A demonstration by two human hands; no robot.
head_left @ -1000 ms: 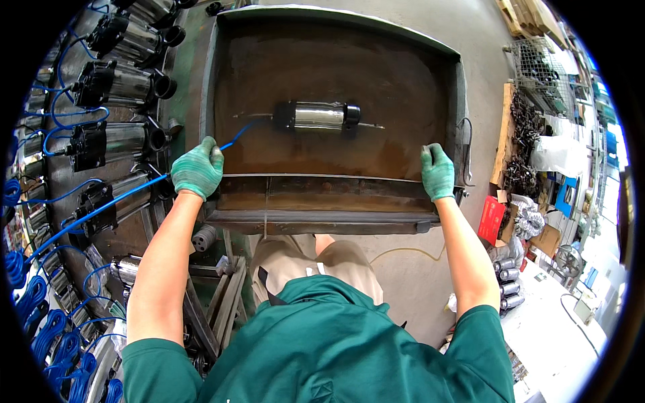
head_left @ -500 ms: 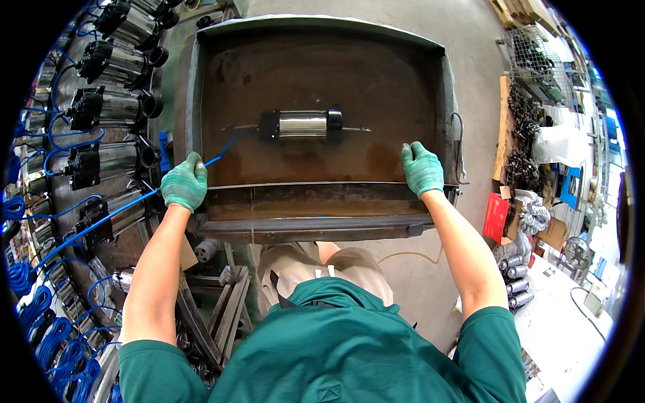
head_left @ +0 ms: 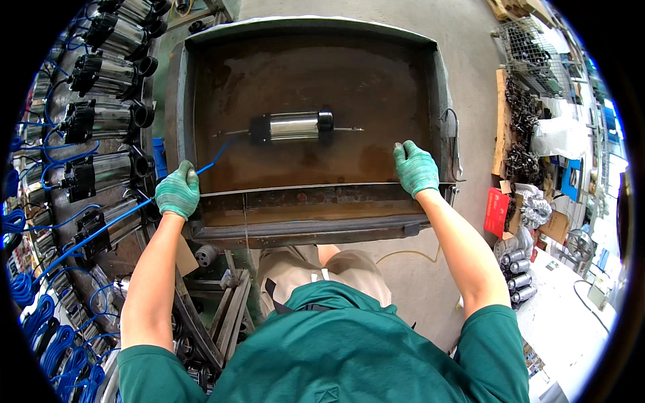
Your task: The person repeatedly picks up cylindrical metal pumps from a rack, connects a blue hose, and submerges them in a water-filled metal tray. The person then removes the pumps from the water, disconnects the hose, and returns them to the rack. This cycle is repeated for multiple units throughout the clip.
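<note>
While both gloved hands are sitting on the near edge of a big rusty metal tank (head_left: 306, 201), the silver cylinder with black end caps (head_left: 293, 126) is lying on its side in the brown water, pretty much dead centre of the tank and well apart from either hand. It's lying crosswise, with a thin rod sticking out of its right end and a blue hose (head_left: 213, 160) coming off its left end.

Left hand (head_left: 178, 191), in a green knit glove, is curling over the tank's front left corner, and the blue hose is running right by its fingers. Can't honestly tell if it's pinching the hose or just gripping the rim with the hose passing underneath. From there the hose is trailing down and left over the side.

Right hand (head_left: 415, 168), same green glove, is resting on the front rim near the right corner, fingers fairly flat and together, not holding anything loose.

Off to the left, a row of similar silver and black cylinders (head_left: 101, 121) is lying on a rack, each hooked to blue hose. On the right there's a wire basket (head_left: 531, 54), a red box (head_left: 498, 211) and a few small silver cans (head_left: 517, 265).
</note>
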